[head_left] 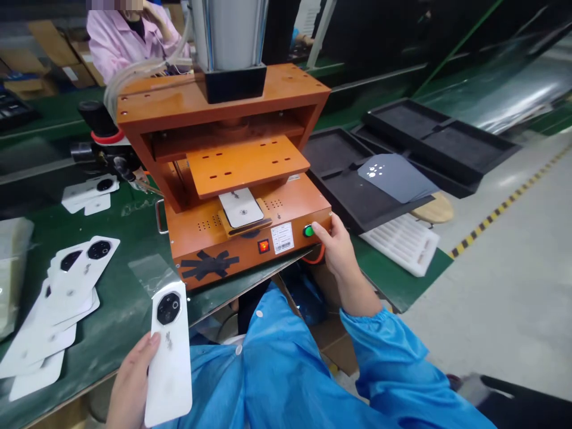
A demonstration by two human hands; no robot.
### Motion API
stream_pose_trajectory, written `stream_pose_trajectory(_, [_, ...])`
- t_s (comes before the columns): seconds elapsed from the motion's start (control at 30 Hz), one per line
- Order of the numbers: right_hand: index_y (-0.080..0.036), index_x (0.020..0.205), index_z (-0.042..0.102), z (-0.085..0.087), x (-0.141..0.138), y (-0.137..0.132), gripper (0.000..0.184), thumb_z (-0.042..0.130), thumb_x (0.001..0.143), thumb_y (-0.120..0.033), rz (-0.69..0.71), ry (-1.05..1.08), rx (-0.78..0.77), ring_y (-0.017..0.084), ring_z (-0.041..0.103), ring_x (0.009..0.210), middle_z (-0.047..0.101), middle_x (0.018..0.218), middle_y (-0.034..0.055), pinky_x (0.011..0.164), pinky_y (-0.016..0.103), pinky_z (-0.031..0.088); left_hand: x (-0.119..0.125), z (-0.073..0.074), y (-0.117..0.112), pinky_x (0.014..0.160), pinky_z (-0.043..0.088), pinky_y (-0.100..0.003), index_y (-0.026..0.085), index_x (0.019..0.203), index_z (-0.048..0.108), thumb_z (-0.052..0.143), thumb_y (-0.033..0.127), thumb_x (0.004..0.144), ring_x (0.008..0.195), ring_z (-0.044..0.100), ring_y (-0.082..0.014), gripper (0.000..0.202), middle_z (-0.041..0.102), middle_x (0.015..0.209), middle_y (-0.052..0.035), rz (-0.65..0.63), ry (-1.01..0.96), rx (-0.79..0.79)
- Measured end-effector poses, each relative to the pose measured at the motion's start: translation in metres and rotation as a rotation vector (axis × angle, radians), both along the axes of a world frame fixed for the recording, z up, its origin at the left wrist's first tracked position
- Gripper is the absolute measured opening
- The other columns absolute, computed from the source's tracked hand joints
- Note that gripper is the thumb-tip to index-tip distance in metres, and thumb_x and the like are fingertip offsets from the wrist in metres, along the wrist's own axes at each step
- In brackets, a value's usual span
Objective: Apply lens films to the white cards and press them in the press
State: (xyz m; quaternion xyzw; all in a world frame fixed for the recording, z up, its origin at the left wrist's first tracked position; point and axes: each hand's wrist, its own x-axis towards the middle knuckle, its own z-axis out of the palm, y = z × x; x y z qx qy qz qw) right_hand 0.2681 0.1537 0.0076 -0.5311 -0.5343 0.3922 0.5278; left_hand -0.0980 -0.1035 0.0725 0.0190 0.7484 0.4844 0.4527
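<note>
Head view. Left hand [131, 378] grips a white panel [168, 369] by its left edge, thumb on the face, beside the near edge of the table [111, 322]. Side hold seems meant to leave the lens disc [168, 307] uncovered. Long axis runs near to far; disc at the far end, its face toward the wearer. Clear film [152, 274] by that end; whether attached, cannot tell.

Right hand [338, 247] at the near right corner of the press [295, 208], thumb touching the green button [308, 230]. Nothing seen in its grasp; other fingers partly hidden, grip on the corner unclear.

Second panel [243, 213] on a block [226, 225] under the plate [248, 164]; far end hidden, axis near–far, leaning left going away. Block probably positions it.

Pile [67, 298] at left, likely for left-hand reach.
</note>
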Motion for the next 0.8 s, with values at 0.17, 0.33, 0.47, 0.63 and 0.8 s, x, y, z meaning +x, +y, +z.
stream_pose_trajectory(0.17, [-0.021, 0.151, 0.053, 0.005, 0.001, -0.002, 0.091, 0.083, 0.080, -0.069, 0.030, -0.015, -0.008, 0.034, 0.062, 0.142, 0.063, 0.155, 0.0161, 0.124, 0.052, 0.048, -0.003, -0.005, -0.010, 0.048, 0.052, -0.022, 0.022, 0.117, 0.073, 0.089, 0.038, 0.078, 0.054, 0.069, -0.0180, 0.045, 0.079, 0.076, 0.0001, 0.033, 0.001, -0.052])
stream_pose_trajectory(0.33, [-0.019, 0.151, 0.053, 0.011, 0.010, -0.004, 0.089, 0.077, 0.084, -0.072, -0.046, -0.216, 0.083, 0.037, 0.060, 0.143, 0.060, 0.154, 0.0204, 0.124, 0.060, 0.046, -0.002, 0.005, -0.020, 0.047, 0.051, -0.024, 0.021, 0.111, 0.075, 0.092, 0.055, 0.073, 0.058, 0.071, -0.0220, 0.054, 0.080, 0.078, -0.0022, -0.001, 0.139, -0.110])
stream_pose_trajectory(0.47, [-0.024, 0.141, 0.063, 0.027, -0.011, -0.064, 0.064, 0.081, 0.088, -0.057, -0.339, -0.364, 0.409, 0.040, 0.059, 0.139, 0.063, 0.143, 0.0194, 0.121, 0.063, 0.046, 0.022, 0.021, -0.029, 0.055, 0.052, -0.025, 0.020, 0.101, 0.079, 0.097, 0.063, 0.062, 0.064, 0.068, -0.0226, 0.061, 0.077, 0.072, -0.0018, 0.025, 0.197, 0.067])
stream_pose_trajectory(0.63, [-0.030, 0.137, 0.072, 0.050, -0.071, -0.168, 0.065, 0.067, 0.093, -0.079, 0.793, -0.112, 0.138, 0.032, 0.079, 0.095, 0.079, 0.110, 0.0119, 0.083, 0.043, 0.067, 0.062, 0.030, -0.029, 0.056, 0.044, -0.029, 0.021, 0.075, 0.078, 0.084, 0.066, 0.079, 0.056, 0.057, -0.0205, 0.046, 0.069, 0.065, -0.0062, -0.206, 0.336, 0.321])
stream_pose_trajectory(0.8, [-0.026, 0.090, 0.079, 0.062, -0.105, -0.184, 0.040, 0.061, 0.104, -0.059, 0.837, -0.087, -0.099, 0.025, 0.078, 0.075, 0.080, 0.084, 0.0054, 0.073, 0.032, 0.065, 0.033, 0.041, -0.006, 0.070, 0.046, -0.033, 0.025, 0.072, 0.080, 0.075, 0.046, 0.092, 0.066, 0.064, -0.0247, 0.030, 0.071, 0.069, -0.0094, -0.776, 0.544, 0.485])
